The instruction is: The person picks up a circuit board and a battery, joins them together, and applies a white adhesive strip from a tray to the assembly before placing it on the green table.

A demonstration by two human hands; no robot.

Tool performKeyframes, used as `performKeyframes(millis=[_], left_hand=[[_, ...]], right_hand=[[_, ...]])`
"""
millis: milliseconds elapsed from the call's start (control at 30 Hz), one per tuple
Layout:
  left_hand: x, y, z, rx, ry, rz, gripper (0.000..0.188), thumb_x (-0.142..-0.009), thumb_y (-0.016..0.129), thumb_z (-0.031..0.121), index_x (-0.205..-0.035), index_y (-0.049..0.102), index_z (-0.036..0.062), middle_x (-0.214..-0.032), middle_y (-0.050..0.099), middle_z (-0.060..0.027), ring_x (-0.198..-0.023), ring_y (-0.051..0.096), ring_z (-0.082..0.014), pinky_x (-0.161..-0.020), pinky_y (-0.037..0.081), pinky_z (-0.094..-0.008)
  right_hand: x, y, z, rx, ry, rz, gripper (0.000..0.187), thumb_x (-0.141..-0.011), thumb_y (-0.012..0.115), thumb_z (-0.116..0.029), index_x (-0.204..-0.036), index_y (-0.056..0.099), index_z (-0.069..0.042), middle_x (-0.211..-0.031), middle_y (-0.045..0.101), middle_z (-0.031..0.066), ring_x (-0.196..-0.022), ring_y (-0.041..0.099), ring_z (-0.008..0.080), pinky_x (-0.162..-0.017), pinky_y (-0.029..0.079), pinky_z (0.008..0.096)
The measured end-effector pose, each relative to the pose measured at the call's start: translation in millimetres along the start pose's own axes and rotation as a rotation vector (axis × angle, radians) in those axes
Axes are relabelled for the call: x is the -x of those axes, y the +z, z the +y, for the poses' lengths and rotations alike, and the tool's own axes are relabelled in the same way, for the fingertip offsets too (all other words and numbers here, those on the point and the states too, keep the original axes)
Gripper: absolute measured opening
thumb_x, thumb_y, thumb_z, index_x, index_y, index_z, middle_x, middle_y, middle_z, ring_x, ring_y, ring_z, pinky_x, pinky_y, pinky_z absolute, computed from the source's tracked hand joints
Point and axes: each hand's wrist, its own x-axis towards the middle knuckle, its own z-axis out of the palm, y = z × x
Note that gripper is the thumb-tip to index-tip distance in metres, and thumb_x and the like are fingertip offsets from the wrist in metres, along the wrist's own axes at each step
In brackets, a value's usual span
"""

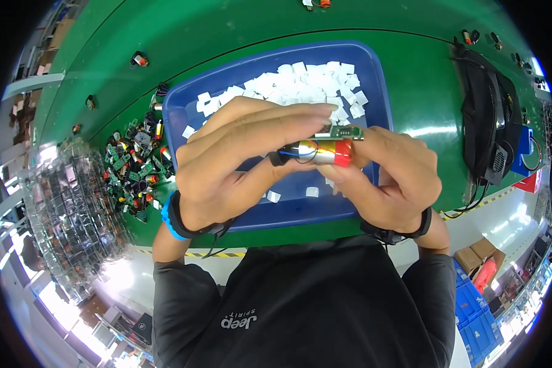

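Observation:
Above a blue tray (379,80), both my hands hold a small cylindrical battery (326,152) with a red end, a shiny gold and silver wrap and thin wires. A little green circuit board (348,132) sits just over the battery, at the fingertips. My left hand (227,153) pinches from the left, its long fingers stretched over the top and its thumb below. From the right, my right hand (402,178) grips the red end between thumb and forefinger. A small black part (278,159) hangs at the battery's left end. Many white square pieces (306,83) lie in the tray.
Left of the tray is a heap of circuit boards and batteries (138,159), with stacked clear plastic trays (70,214) beyond it. A black bag (487,116) lies at the right of the green table (420,80). Blue crates (475,313) stand on the floor at lower right.

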Motion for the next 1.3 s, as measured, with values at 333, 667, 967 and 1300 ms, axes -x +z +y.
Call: performKeyframes(millis=[333, 667, 967, 1300], left_hand=[[1, -4, 6, -0.111, 0.057, -0.057, 0.036, -0.082, 0.078, 0.007, -0.113, 0.066, -0.0087, -0.109, 0.072, -0.0261, -0.096, 0.069, -0.0302, -0.083, 0.056, -0.0363], [-12, 1, 20, -0.319, -0.166, 0.015, 0.028, -0.082, 0.079, 0.007, -0.107, 0.070, -0.0017, -0.101, 0.074, -0.0123, -0.088, 0.068, -0.0199, -0.074, 0.053, -0.0296], [-76, -78, -162, -0.586, -0.526, -0.338, 0.025, -0.092, 0.070, 0.023, -0.102, 0.066, 0.0005, -0.091, 0.070, -0.0124, -0.083, 0.065, -0.0243, -0.072, 0.051, -0.0338], [-129, -8, -196, -0.834, -0.351, -0.272, 0.040, -0.087, 0.070, 0.035, -0.092, 0.066, -0.0042, -0.085, 0.069, -0.0222, -0.076, 0.067, -0.0377, -0.070, 0.053, -0.0475]], right_hand=[[2, 7, -2, -0.230, 0.090, 0.058, 0.024, -0.085, 0.074, 0.003, -0.107, 0.069, 0.012, -0.069, 0.068, 0.0115, -0.051, 0.063, 0.0108, -0.045, 0.046, 0.0216], [-2, 12, -1, -0.304, 0.334, 0.040, 0.023, -0.092, 0.068, -0.001, -0.114, 0.069, 0.006, -0.073, 0.069, 0.0076, -0.055, 0.062, 0.0095, -0.050, 0.045, 0.0206], [-2, 17, 4, -0.181, 0.294, -0.012, 0.024, -0.092, 0.068, -0.002, -0.117, 0.070, -0.001, -0.071, 0.067, 0.0029, -0.061, 0.064, 0.0079, -0.055, 0.047, 0.0202], [-3, 12, 4, -0.214, 0.284, 0.038, 0.017, -0.093, 0.066, -0.001, -0.109, 0.071, -0.002, -0.074, 0.069, 0.0043, -0.061, 0.065, 0.0081, -0.055, 0.046, 0.0183]])
